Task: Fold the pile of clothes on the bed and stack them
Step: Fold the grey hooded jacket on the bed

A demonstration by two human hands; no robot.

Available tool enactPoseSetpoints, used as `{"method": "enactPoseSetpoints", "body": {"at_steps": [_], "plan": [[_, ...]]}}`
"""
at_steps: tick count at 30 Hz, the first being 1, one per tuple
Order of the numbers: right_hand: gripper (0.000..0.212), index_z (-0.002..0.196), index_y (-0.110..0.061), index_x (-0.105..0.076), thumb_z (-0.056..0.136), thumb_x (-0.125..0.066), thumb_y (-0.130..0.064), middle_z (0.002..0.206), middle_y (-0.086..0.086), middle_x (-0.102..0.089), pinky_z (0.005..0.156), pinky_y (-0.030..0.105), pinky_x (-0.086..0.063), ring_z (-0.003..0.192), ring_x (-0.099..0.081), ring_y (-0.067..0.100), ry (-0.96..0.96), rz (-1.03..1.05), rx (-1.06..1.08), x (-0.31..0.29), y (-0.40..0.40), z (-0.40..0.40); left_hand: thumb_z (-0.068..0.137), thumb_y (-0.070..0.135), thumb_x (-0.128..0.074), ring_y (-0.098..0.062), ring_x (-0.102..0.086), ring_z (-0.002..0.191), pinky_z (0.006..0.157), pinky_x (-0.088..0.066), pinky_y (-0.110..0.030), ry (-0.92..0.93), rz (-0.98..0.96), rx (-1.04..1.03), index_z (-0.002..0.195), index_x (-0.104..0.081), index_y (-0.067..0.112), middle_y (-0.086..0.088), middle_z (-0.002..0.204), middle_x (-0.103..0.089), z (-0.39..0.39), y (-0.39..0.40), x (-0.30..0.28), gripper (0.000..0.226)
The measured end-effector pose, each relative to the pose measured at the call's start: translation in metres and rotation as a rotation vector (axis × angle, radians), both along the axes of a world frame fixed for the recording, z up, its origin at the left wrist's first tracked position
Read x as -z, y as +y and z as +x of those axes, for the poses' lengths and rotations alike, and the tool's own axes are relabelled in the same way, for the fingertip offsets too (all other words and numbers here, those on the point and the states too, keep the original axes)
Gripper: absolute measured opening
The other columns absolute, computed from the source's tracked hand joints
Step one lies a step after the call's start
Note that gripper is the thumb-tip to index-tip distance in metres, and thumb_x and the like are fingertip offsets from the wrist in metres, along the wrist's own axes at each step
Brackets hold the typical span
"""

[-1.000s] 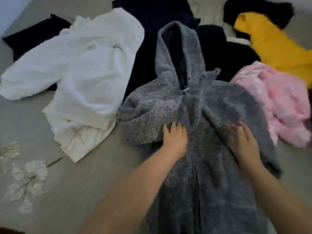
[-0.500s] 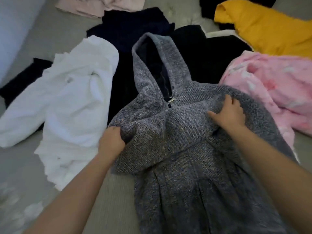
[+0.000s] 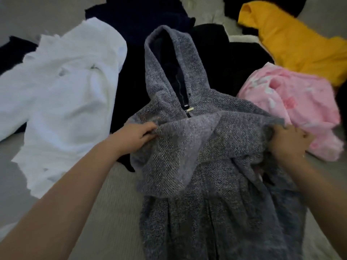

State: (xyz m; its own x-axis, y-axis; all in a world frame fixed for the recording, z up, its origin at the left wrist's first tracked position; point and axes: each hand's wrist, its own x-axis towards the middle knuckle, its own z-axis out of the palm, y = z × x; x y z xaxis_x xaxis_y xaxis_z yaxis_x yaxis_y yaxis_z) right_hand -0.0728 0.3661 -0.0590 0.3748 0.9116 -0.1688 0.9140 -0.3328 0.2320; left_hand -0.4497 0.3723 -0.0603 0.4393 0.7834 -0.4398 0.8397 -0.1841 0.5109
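**Item: grey hooded jacket, sleeve fold in progress**

Location: middle of the bed, body running toward the near edge, hood toward the far edge.

Hands: left hand pinches the folded-over sleeve at the jacket's left shoulder; right hand grips bunched cloth at the right shoulder.

Handling advice: draw the fold taut between both hands, keep its edge level across the chest below the zip pull, then lay it flat and smooth before turning in the other side. The thick cloth will likely spring back unless pressed.

Description: grey hooded jacket, coarse marled fleece-like knit, dark-lined hood, front zip closed.

Adjacent: white garment at left, pink garment and yellow garment at right, dark clothes behind.
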Motion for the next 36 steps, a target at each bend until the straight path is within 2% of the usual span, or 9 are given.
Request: {"method": "enactPoseSetpoints", "body": {"at_steps": [4, 8, 11, 13, 17, 22, 27, 31, 36], "plan": [[0.039, 0.114, -0.001, -0.06, 0.083, -0.044, -0.019, 0.115, 0.027, -0.056, 0.097, 0.055, -0.028, 0.108, -0.049, 0.044, 0.119, 0.155, -0.269, 0.009, 0.018, -0.035, 0.096, 0.033, -0.041, -0.023, -0.056, 0.098, 0.07, -0.04, -0.03, 0.564, 0.106, -0.006, 0.107, -0.048, 0.018, -0.005, 0.106, -0.06, -0.023, -0.006, 0.018, 0.02], [0.048, 0.136, -0.013, -0.042, 0.096, -0.04, -0.038, 0.136, 0.011, -0.048, 0.107, 0.051, -0.017, 0.131, -0.037, 0.028, 0.268, -0.09, -0.479, 0.019, 0.054, -0.086, 0.093, 0.028, -0.045, -0.025, -0.054, 0.102, 0.072, -0.039, -0.029, 0.538, 0.023, -0.09, 0.097, -0.046, 0.012, -0.01, 0.11, -0.057, -0.06, -0.008, 0.021, 0.017], [0.042, 0.111, -0.01, -0.054, 0.095, -0.037, -0.045, 0.11, 0.014, -0.062, 0.096, 0.036, -0.037, 0.11, -0.054, 0.028, 0.316, -0.445, -0.519, 0.027, 0.072, -0.093, 0.088, 0.008, -0.043, -0.025, -0.052, 0.101, 0.069, -0.032, -0.028, 0.515, -0.148, -0.069, 0.078, -0.034, 0.016, -0.014, 0.111, -0.056, -0.088, -0.011, 0.022, 0.015], [0.035, 0.092, -0.01, -0.056, 0.094, -0.042, -0.043, 0.092, 0.015, -0.064, 0.068, 0.028, -0.039, 0.092, -0.059, 0.029, 0.381, -0.381, -0.545, 0.025, 0.072, -0.088, 0.09, 0.005, -0.037, -0.026, -0.052, 0.103, 0.072, -0.034, -0.028, 0.52, -0.151, -0.096, 0.089, -0.041, 0.013, -0.014, 0.114, -0.056, -0.1, -0.005, 0.02, 0.009], [0.04, 0.084, -0.01, -0.054, 0.09, -0.046, -0.049, 0.081, 0.014, -0.063, 0.06, 0.031, -0.036, 0.08, -0.06, 0.03, 0.205, -0.128, -0.58, 0.017, 0.079, -0.084, 0.095, 0.013, -0.029, -0.029, -0.054, 0.105, 0.079, -0.042, -0.033, 0.673, -0.033, -0.161, 0.121, -0.044, 0.008, -0.013, 0.118, -0.056, -0.101, 0.008, 0.026, 0.03], [0.039, 0.111, -0.009, -0.057, 0.094, -0.043, -0.041, 0.118, 0.016, -0.054, 0.096, 0.042, -0.033, 0.115, -0.045, 0.031, -0.014, -0.132, -0.505, 0.031, 0.089, -0.099, 0.092, 0.011, -0.036, -0.03, -0.045, 0.113, 0.086, -0.036, -0.036, 0.756, 0.254, -0.325, 0.128, -0.039, 0.009, -0.013, 0.12, -0.052, -0.076, 0.01, 0.041, 0.036], [0.047, 0.137, -0.014, -0.04, 0.095, -0.04, -0.037, 0.148, 0.013, -0.029, 0.11, 0.055, -0.004, 0.14, -0.016, 0.028, 0.173, -0.027, -0.432, 0.043, 0.046, -0.1, 0.083, 0.016, -0.05, -0.047, -0.046, 0.12, 0.102, -0.032, -0.053, 0.288, 0.749, -0.337, 0.119, -0.055, -0.004, -0.029, 0.126, -0.052, -0.02, -0.048, 0.068, 0.041], [0.06, 0.139, -0.019, -0.04, 0.09, -0.027, -0.052, 0.15, 0.013, -0.027, 0.109, 0.053, 0.007, 0.141, -0.015, 0.033, 0.207, 0.073, -0.481, 0.041, -0.003, -0.07, 0.072, 0.067, -0.055, -0.041, -0.018, 0.136, 0.107, -0.024, -0.056, 0.4, 0.283, -0.045, 0.141, -0.035, 0.013, -0.023, 0.145, -0.032, -0.002, -0.103, 0.099, 0.089], [0.052, 0.146, -0.032, -0.017, 0.097, -0.024, -0.049, 0.157, 0.0, -0.003, 0.111, 0.052, 0.004, 0.144, 0.004, 0.024, 0.155, -0.218, -0.339, 0.046, -0.024, -0.024, 0.088, 0.063, -0.023, -0.031, 0.007, 0.142, 0.114, -0.004, -0.048, 0.549, 0.003, -0.235, 0.148, 0.004, 0.022, -0.011, 0.155, 0.011, -0.021, -0.112, 0.129, 0.077]]}}
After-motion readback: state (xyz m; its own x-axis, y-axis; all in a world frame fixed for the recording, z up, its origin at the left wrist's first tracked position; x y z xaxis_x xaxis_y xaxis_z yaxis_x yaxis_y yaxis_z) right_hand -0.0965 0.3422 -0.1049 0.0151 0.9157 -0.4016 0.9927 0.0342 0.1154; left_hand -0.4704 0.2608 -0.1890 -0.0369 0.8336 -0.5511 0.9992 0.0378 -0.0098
